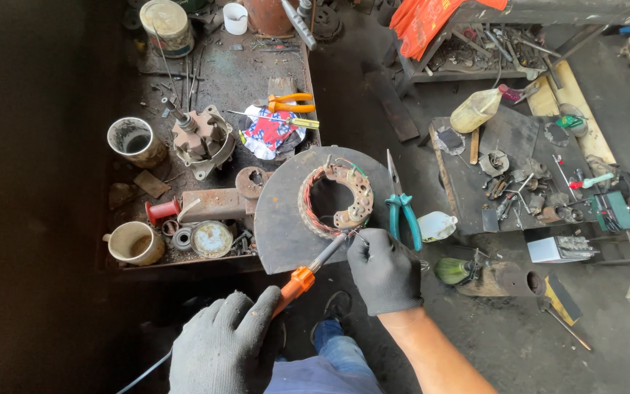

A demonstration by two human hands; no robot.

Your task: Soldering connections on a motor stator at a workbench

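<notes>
the gloved left hand (224,343) is wrapped around the orange handle of a soldering iron (308,271), angling its tip up toward the stator ring (335,202) lying on a dark metal plate (275,226) just above; the right hand (386,268) pinches a thin wire (359,235) beside the tip, its fingertips hiding the joint; teal pliers (401,208) rest just right of the ring

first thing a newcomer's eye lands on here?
Probably the ring of copper windings with its horseshoe-shaped metal plate, lying mid-frame on a dark half-round plate. The left hand, in a grey glove, holds an orange-handled soldering iron with its tip at the ring's lower edge, where the black-gloved right hand pinches a wire. Teal-handled pliers lie just right of the ring.
</notes>
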